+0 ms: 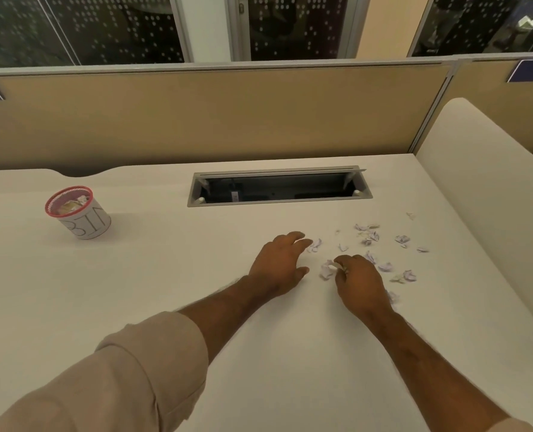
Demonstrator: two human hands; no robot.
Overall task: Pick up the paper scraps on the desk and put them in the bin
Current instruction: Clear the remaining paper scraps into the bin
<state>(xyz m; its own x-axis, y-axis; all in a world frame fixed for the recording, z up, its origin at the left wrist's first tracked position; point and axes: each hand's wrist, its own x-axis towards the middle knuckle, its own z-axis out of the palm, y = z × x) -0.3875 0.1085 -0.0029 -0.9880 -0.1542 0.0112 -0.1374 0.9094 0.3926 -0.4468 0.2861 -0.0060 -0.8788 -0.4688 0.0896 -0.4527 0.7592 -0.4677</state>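
We see the paper scraps as small, crumpled pale bits strewn over the right part of the white desk, well apart from the red-rimmed bin far left, which already holds paper. Our right hand curls its fingers around a scrap, while our left hand lies open, fingertips just reaching another scrap.

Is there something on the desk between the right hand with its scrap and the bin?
Only the left hand lies between the right hand, pinching a scrap, and the bin. Past it, the desk shows nothing.
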